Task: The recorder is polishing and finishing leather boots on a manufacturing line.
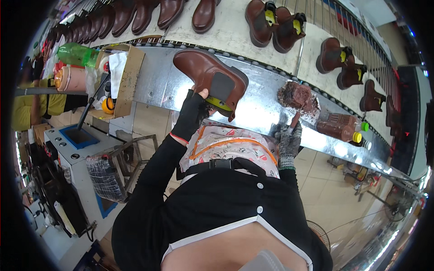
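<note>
My left hand (193, 110), in a black fingerless glove, grips a brown ankle boot (199, 67) by its opening. The thumb lies on the outside, by the dark elastic side panel and yellow-green lining. The boot is tilted above the metal ledge, its toe pointing up left. At the ledge's near edge, my right hand (289, 141), in a grey knit glove, is closed round a slim brown stick-like thing (294, 121). Its far end points to a clump of brown-stained material (298, 97) on the ledge; I cannot tell whether they touch.
Beyond the metal ledge (158, 88), a pale conveyor (228, 34) carries several brown boots (260, 22). Bottles of brown liquid (337, 126) lie at the right. At the left are a cardboard box (129, 81), a green bottle (77, 54) and a wrapped stool (106, 176). A person (36, 97) stands far left.
</note>
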Motion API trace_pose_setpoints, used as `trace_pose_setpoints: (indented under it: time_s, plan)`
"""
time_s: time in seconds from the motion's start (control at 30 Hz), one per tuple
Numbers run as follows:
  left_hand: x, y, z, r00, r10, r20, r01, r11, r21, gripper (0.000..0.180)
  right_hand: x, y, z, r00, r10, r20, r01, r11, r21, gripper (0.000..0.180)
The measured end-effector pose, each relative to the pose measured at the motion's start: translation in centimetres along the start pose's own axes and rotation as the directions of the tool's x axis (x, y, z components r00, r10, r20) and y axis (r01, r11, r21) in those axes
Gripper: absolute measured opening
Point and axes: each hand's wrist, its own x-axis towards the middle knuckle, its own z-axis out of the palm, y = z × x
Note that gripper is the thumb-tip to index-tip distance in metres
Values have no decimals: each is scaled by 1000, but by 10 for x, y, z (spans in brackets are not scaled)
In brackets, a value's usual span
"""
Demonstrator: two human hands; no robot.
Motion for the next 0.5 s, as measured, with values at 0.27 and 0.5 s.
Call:
trace_pose_setpoints:
  time_s: [0.27,0.5]
  plan:
    - [-13,-22,-27,993,120,-1,-119,981,153,74,-21,3,9,977,-210,-41,189,937,-292,57]
    - [-6,-18,-41,939,258,227,-333,844,421,86,-25,-13,16,991,-136,-17,132,980,-147,59]
